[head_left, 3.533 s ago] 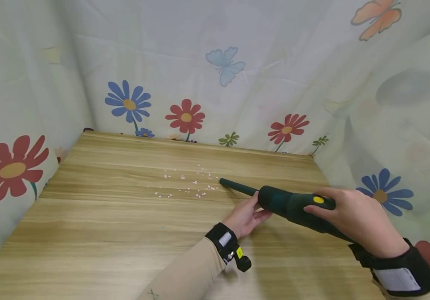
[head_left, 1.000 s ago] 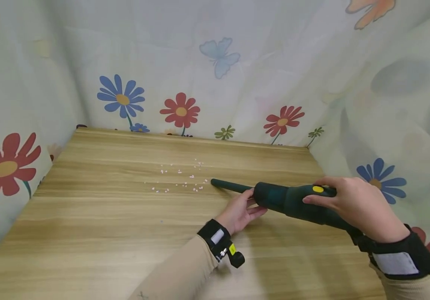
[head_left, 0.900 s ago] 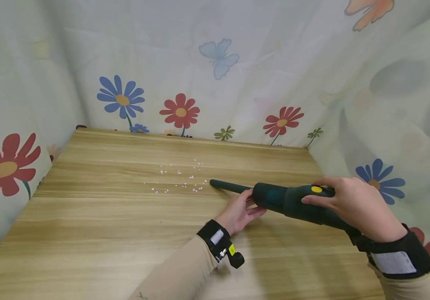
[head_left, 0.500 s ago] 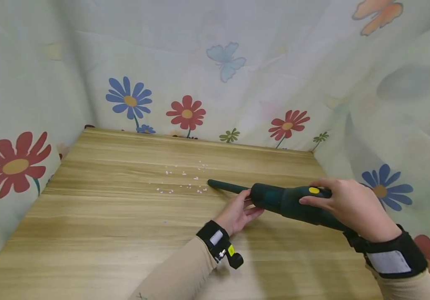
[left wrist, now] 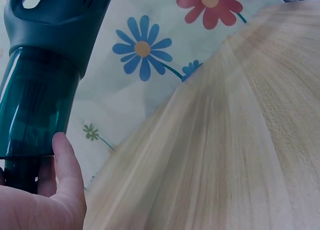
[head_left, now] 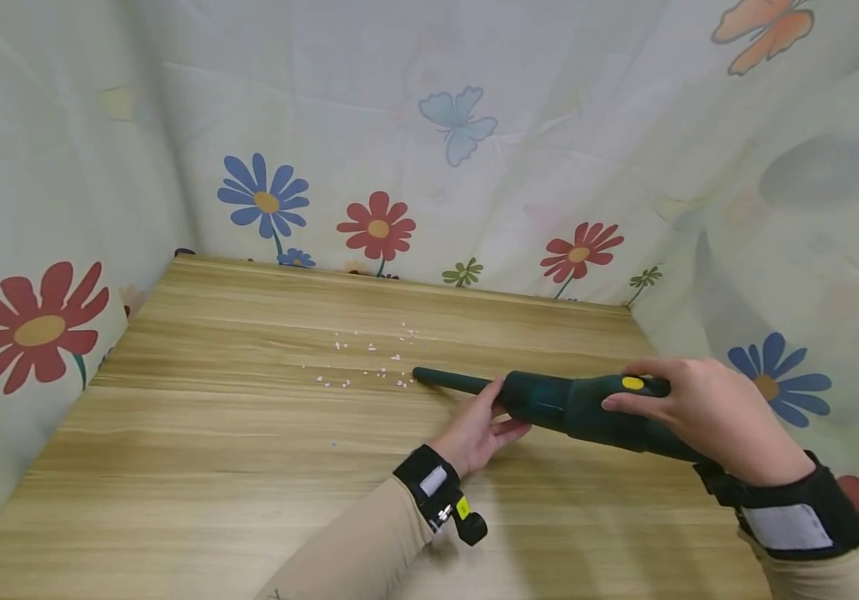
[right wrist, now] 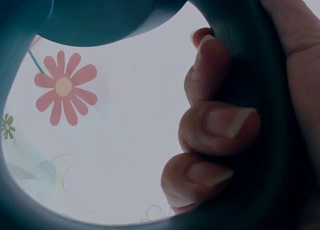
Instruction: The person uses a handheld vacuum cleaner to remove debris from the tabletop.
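Note:
A dark green handheld vacuum cleaner [head_left: 579,408] with a long thin nozzle [head_left: 450,380] slants over the table in the head view. My right hand [head_left: 714,417] grips its loop handle; the right wrist view shows the curled fingers [right wrist: 220,127] wrapped around the handle [right wrist: 250,65]. Near the front end, my left hand [head_left: 474,429] holds the vacuum where the nozzle meets the clear dust cup [left wrist: 35,105], thumb [left wrist: 67,165] against the cup's edge. White paper-like bits [head_left: 372,347] lie scattered on the wood-grain table [head_left: 174,467]. The nozzle tip is right at their right-hand edge.
Pale curtains [head_left: 324,100] printed with flowers and butterflies stand along the back and both sides of the table. A tiny bluish speck [head_left: 335,444] lies apart, nearer the front. Both wrists wear black straps [head_left: 429,479].
The nozzle tip has shifted left along the table, and the white bits formerly at the right of the scatter are gone. Both hands keep their hold on the vacuum. The head view shifts slightly.

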{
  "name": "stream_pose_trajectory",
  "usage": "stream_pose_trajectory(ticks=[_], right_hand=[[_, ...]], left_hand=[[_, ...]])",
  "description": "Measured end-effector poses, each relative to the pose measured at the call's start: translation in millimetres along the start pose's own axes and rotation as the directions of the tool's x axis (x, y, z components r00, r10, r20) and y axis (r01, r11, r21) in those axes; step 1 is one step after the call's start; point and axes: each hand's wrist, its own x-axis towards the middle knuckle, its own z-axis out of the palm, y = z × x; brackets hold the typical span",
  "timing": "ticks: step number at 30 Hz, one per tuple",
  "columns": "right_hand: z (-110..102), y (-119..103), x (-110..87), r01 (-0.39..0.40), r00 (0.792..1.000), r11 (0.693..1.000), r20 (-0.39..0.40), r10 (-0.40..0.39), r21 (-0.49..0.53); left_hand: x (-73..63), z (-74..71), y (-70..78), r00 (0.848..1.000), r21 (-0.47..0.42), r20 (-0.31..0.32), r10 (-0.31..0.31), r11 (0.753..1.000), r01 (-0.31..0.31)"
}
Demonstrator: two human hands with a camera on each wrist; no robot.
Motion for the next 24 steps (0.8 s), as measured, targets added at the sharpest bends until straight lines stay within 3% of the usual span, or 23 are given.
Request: stream_pose_trajectory(ticks=[10, 24], right_hand=[[1, -1, -0.6, 0.035, 0.999, 0.999, -0.033, -0.035, -0.003], [-3, -2, 0.0, -0.022, 0.999, 0.999, 0.042, 0.021, 0.037]], left_hand=[[-4.4, -2.0, -0.5, 1.0, 0.012, -0.009, 0.013, 1.0, -0.013], [-11.6, -2.0, -1.7, 0.999, 0.026, -0.044, 0.024, 0.999, -0.023]])
